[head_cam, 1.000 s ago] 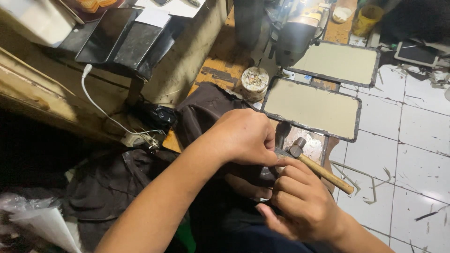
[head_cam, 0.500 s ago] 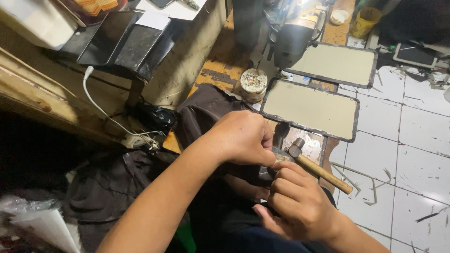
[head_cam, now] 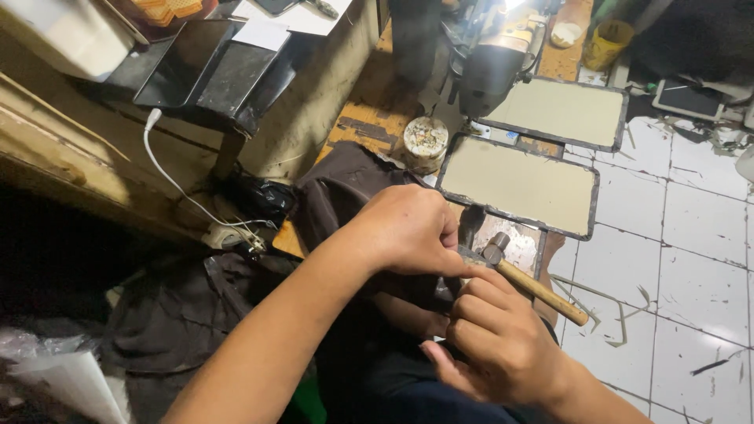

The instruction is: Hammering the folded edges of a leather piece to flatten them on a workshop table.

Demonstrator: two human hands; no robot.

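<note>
My left hand reaches in from the lower left and pinches a small metal piece over dark brown material in my lap. My right hand sits just below it with its fingers curled. Its fingertips meet the left hand at the metal piece, and what they grip is hidden. A hammer with a wooden handle lies just beyond the right hand. Its steel head is by my left fingertips and the handle points to the lower right, touching my right index finger.
Two flat beige panels with dark edges lie on the white tiled floor. A small round tin stands by a sewing machine. A white cable runs to a plug at left, below a dark stool.
Hands and hammer stay almost in place; my right hand has shifted slightly under the hammer handle.
</note>
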